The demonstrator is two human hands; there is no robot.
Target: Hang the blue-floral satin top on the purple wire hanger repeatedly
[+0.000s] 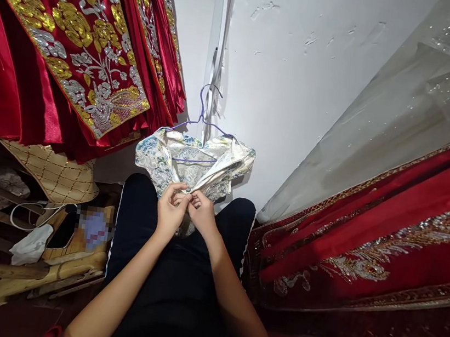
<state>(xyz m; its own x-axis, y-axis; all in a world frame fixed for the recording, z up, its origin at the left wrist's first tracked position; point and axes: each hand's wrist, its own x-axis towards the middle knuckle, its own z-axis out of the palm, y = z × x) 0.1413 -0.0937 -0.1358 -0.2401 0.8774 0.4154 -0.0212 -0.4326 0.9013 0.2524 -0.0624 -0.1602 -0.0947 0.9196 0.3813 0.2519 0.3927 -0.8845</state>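
Note:
A white garment with a blue and beige floral pattern [153,154] hangs on a thin purple hanger [201,118] between my knees. Its collar lies open in a V. At the bottom of that V, my left hand [172,206] pinches the garment's front edge between thumb and fingers. Close against it on the right, my right hand [202,209] pinches the other front edge. The fingertips of both hands meet at the front opening. Whatever small part lies between them is hidden.
Red garments with gold and silver embroidery [73,27] hang at the upper left. Red beaded fabric [363,253] and sheer white fabric [349,135] fill the right. A wooden chair [65,274] holding a phone [62,233] and white tissue [31,244] stands at lower left.

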